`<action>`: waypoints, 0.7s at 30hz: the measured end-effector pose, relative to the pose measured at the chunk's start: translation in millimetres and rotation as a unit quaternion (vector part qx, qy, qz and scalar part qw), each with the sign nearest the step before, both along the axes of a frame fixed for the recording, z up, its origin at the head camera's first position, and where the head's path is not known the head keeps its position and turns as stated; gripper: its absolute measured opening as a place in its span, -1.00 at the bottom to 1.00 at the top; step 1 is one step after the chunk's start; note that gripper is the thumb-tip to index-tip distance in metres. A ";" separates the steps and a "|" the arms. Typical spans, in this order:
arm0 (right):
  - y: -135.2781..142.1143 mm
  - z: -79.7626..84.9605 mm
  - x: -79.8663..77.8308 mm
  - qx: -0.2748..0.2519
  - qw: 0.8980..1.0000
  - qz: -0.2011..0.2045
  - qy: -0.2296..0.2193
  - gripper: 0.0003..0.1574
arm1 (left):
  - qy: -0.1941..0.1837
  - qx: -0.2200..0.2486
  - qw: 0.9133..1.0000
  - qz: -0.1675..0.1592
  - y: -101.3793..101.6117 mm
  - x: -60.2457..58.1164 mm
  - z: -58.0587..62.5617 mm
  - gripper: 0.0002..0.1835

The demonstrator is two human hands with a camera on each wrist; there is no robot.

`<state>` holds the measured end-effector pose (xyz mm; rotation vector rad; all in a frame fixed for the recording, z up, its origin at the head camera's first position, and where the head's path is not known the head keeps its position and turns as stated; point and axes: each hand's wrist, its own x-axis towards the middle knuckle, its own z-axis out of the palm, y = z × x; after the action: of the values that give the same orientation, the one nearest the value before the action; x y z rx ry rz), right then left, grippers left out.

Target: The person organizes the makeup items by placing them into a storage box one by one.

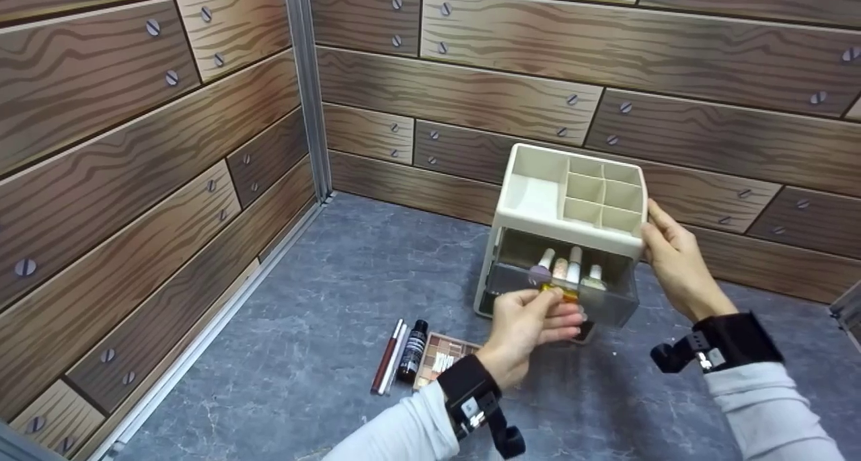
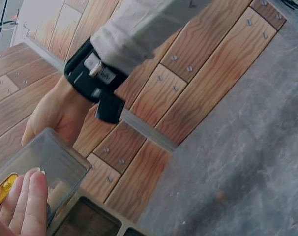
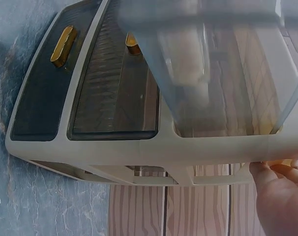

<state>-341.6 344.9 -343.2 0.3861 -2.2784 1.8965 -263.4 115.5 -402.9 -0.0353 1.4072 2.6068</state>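
A cream desktop drawer organizer (image 1: 572,227) stands on the floor, its top split into open compartments. Its smoky clear upper drawer (image 1: 609,306) is pulled out and holds several small nail polish bottles (image 1: 574,266) with pale caps. My left hand (image 1: 521,326) pinches the gold drawer handle (image 2: 5,189) between thumb and index finger, other fingers extended below it. My right hand (image 1: 683,266) grips the organizer's right side near the top, thumb towards the front, fingers towards the back. The right wrist view shows two lower drawers (image 3: 114,93) closed, with gold handles.
Left of the organizer lie an eyeshadow palette (image 1: 447,350), a black bottle (image 1: 413,350) and slim pencil-like sticks (image 1: 389,357), side by side on the grey marbled surface (image 1: 282,340). Wood-patterned walls (image 1: 457,84) rise behind and at the left, meeting at a metal corner post (image 1: 308,84).
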 end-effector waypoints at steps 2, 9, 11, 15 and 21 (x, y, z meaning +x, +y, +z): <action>-0.7 -0.5 0.4 0.002 1.000 -0.004 0.005 -0.19 | 0.000 0.002 1.000 0.003 2.1 -6.4 1.0 -0.88; -0.1 1.8 0.9 0.007 1.000 -0.010 0.012 -0.20 | 0.007 0.006 1.000 0.009 8.1 -25.8 6.2 -0.88; -0.2 1.9 1.0 0.000 1.000 -0.006 0.013 -0.20 | 0.011 0.006 1.000 0.008 9.4 -30.5 6.7 -0.87; -1.4 0.9 1.3 -0.012 1.000 0.002 0.014 -0.20 | 0.018 0.010 1.000 0.007 11.6 -38.4 6.7 -0.85; -1.4 -0.5 2.1 -0.003 1.000 0.000 0.007 -0.21 | 0.018 0.011 1.000 0.009 13.9 -46.7 6.0 -0.85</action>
<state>-339.5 343.4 -343.7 0.3966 -2.2622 1.8940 -310.0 129.4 -396.9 0.0021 1.3972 2.6497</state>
